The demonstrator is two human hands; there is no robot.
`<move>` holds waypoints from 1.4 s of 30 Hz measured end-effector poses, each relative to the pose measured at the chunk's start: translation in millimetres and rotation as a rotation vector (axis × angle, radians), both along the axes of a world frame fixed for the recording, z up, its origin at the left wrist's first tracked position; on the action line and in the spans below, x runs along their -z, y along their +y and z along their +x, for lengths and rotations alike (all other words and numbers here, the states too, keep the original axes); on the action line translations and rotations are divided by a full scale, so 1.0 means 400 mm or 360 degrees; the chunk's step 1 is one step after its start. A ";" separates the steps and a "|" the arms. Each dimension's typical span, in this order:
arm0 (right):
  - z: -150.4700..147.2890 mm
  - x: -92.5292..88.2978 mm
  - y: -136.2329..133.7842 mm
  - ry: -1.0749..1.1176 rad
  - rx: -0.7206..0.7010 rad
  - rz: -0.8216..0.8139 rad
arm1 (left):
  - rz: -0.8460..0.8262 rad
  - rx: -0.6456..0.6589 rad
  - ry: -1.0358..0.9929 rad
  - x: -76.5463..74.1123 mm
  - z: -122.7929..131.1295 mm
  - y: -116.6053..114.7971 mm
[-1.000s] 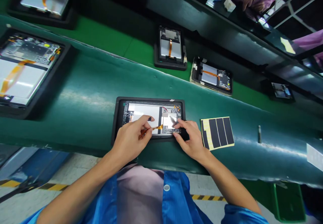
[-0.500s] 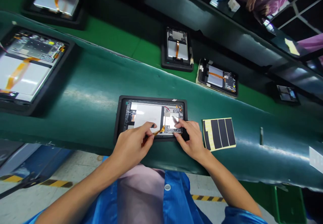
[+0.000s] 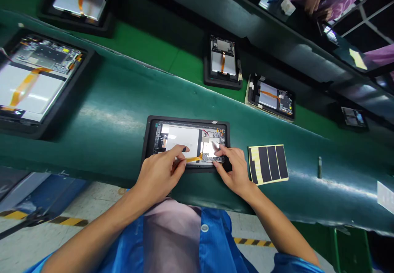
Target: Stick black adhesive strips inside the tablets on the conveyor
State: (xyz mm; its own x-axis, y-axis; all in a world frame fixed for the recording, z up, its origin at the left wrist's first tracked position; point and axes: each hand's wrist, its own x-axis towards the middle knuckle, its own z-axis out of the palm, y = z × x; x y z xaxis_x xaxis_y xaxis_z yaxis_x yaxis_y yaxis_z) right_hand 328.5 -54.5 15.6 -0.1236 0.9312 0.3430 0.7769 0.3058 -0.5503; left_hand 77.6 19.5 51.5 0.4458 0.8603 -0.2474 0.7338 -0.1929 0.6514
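Note:
An opened tablet lies in a black tray on the green bench in front of me. It shows a white battery and, at its right end, a circuit board. My left hand is closed over the tablet's lower edge, thumb and index finger at the end of an orange ribbon cable that runs to the board. A small black piece shows at the index fingertip. My right hand rests at the board's right side, index finger and thumb apart, touching the board and its lower edge.
A sheet of black adhesive strips lies to the right. Another opened tablet sits in a tray at left. Beyond the bench edge, a green belt carries several trayed tablets. Across it are a co-worker's hands.
My left hand has drawn slightly left, and a longer stretch of the orange ribbon cable shows. My right hand stays on the board. The trays on the belt sit further right.

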 end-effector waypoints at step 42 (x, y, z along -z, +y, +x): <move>-0.168 -0.060 0.072 0.0318 -0.0331 0.0245 | -0.0999 -0.0250 -0.1698 -0.024 -0.069 -0.002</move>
